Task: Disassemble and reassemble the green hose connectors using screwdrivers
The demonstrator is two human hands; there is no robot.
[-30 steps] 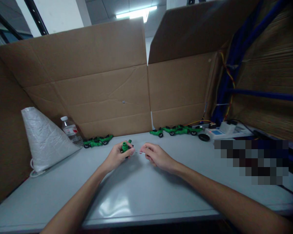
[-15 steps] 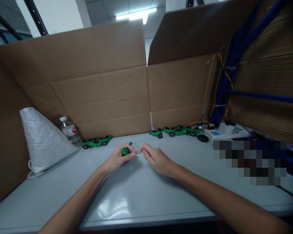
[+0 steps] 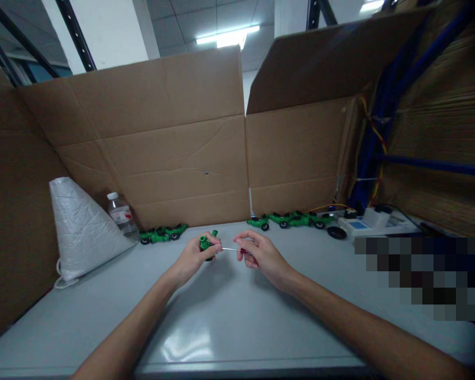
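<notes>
My left hand [image 3: 192, 258] is closed round a small green toy car [image 3: 206, 244], held just above the grey table [image 3: 229, 322] near its middle. My right hand [image 3: 261, 253] is pinched on a thin screwdriver [image 3: 237, 249] with a dark red handle; its metal shaft points left and its tip meets the toy car. The two hands are a few centimetres apart.
Finished green toy cars lie in a short row [image 3: 162, 233] at the back left and a longer row [image 3: 291, 219] at the back right. A white sack [image 3: 79, 229] and a water bottle [image 3: 121, 215] stand at the left. Cardboard walls [image 3: 174, 153] enclose the table; a white device [image 3: 364, 221] sits at the right.
Both hands have lifted slightly off the table and the right hand has drawn a little to the right, showing more of the screwdriver's shaft. The camera has tilted up.
</notes>
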